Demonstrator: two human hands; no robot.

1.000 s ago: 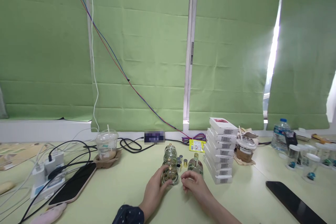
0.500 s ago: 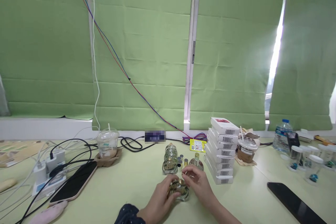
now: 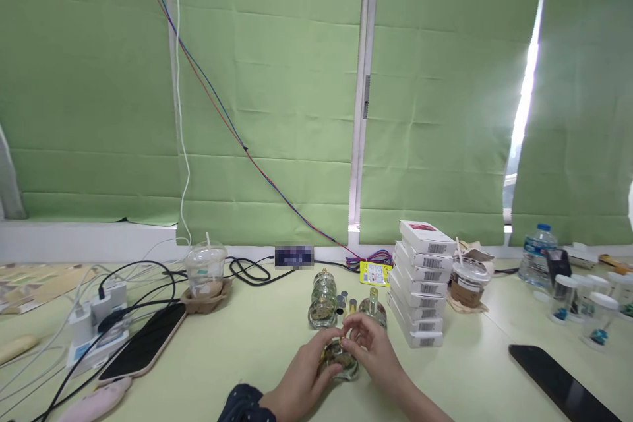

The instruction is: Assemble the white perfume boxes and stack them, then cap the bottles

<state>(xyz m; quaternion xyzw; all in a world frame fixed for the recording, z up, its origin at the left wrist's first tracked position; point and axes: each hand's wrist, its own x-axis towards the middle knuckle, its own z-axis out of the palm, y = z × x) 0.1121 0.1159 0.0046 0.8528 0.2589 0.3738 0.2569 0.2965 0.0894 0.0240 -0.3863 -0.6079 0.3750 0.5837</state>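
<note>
A clear, rounded glass perfume bottle (image 3: pixel 347 369) stands on the table, low in the middle of the view. My left hand (image 3: pixel 307 372) is closed around its left side, thumb at the front and fingers at the top. At the gold neck, the fingertips of my right hand (image 3: pixel 370 346) are pinched together; what they hold is too small and hidden to make out. Just beyond, a row of similar glass bottles (image 3: pixel 323 306) stands at the left. Another bottle with a gold neck (image 3: pixel 374 300) is partly behind my right hand. Several small grey and gold caps (image 3: pixel 353 305) stand between them.
To the right rises a stack of white boxes (image 3: pixel 422 290), beside an iced drink cup (image 3: pixel 468 282). A black phone (image 3: pixel 564 382) and lidded plastic jars (image 3: pixel 599 320) lie farther right. On the left are another phone (image 3: pixel 143 343), a power strip with cables (image 3: pixel 96 336) and a cup (image 3: pixel 205 270).
My right hand's fingertips have come down onto the bottle's neck, and my left fingers have closed in at the top beside them. The whole view has shifted slightly.
</note>
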